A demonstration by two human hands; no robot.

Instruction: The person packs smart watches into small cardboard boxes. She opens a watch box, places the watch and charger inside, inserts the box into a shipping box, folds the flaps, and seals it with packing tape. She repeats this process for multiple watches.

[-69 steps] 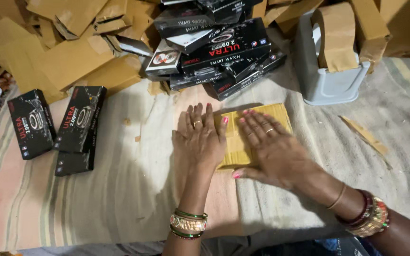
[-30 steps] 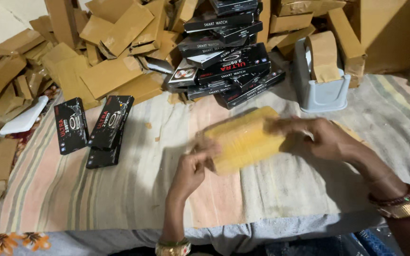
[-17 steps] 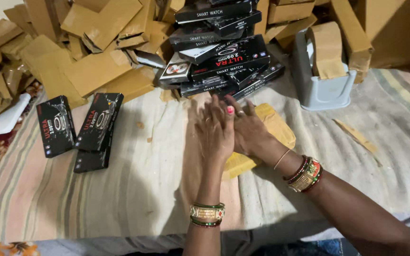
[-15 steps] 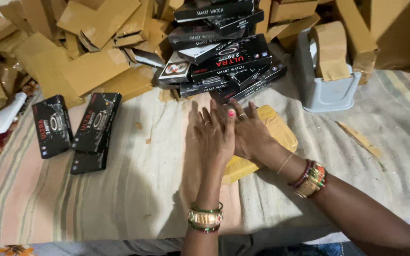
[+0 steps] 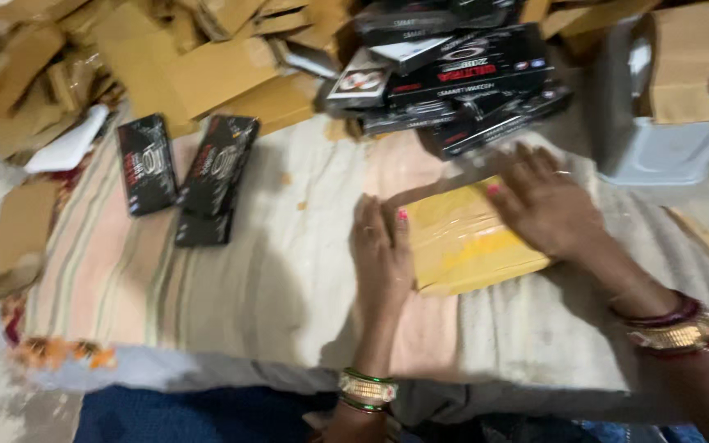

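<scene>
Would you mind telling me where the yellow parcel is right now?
In the head view, the yellow parcel lies flat on the striped cloth, right of centre, under the left hand and right hand, just below the pile of black boxes.

Compared with half a second earlier, the hands no longer overlap: the left hand now lies flat on the near left edge of the yellow taped parcel, while the right hand presses its far right part. More of the parcel's top shows between them. The view has shifted right and is blurred.
</scene>
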